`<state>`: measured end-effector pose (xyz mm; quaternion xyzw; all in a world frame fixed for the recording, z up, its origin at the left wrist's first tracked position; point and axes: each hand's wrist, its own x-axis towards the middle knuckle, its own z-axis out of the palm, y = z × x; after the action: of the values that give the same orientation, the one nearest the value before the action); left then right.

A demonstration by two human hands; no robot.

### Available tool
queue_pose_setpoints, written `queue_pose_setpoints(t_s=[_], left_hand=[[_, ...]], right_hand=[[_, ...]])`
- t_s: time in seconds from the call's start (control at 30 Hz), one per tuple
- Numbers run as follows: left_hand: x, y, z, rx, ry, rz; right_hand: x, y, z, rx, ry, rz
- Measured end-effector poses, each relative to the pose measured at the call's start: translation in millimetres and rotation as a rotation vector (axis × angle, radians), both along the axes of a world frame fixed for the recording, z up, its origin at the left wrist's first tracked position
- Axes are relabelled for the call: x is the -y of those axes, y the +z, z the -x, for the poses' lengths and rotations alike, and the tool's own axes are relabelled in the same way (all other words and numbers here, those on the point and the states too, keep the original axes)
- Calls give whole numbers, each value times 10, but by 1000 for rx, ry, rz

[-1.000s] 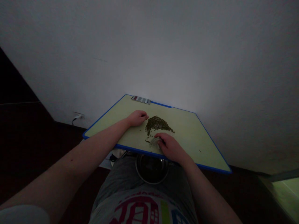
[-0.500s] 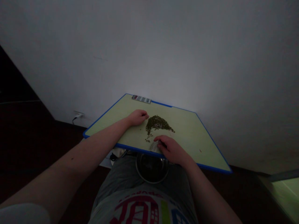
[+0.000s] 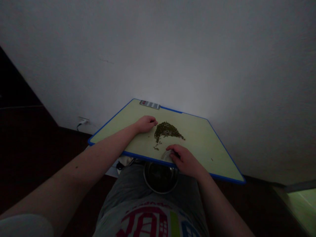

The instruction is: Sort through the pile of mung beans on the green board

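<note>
A pile of small dark green beans [image 3: 170,129] lies in a curved heap mid-table, with a few loose ones trailing toward the front edge. My left hand [image 3: 146,124] rests just left of the heap, fingers curled together at its edge; whatever they pinch, if anything, is too small to see. Close to the table's front edge, my right hand [image 3: 184,159] is closed on a clear round plastic lid or shallow dish [image 3: 167,156], partly hidden by the fingers. Below that edge, a metal bowl [image 3: 161,191] sits at my lap, its contents dark.
The pale yellow table [image 3: 202,141] has a blue rim and stands against a white wall [image 3: 172,49]. A printed label strip [image 3: 149,104] lies at its back edge. A plug with a cable [image 3: 83,121] is in the wall at left.
My right hand has slid slightly right along the front edge with the clear plastic piece. My left hand and the bean heap look the same.
</note>
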<state>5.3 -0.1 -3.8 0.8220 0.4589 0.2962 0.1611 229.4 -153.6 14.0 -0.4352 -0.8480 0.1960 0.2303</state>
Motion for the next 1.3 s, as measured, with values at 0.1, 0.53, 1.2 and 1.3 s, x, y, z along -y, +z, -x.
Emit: queue_pose_setpoints(t_s=[0.1,0.53,1.2,1.3], left_hand=[[-1,-1,0,-1,8,-7],[10,1,6,-1,10,-5],[-8,-6,2,4,9,-8],[-7,-6,3,7,8,-5]], right_hand=[[-3,-8,-9,8,-7,0],[-196,-73,65,31,-132,-123],[-457,-29,357,85,-6,-183],[-471,-22,382,95,0,-190]])
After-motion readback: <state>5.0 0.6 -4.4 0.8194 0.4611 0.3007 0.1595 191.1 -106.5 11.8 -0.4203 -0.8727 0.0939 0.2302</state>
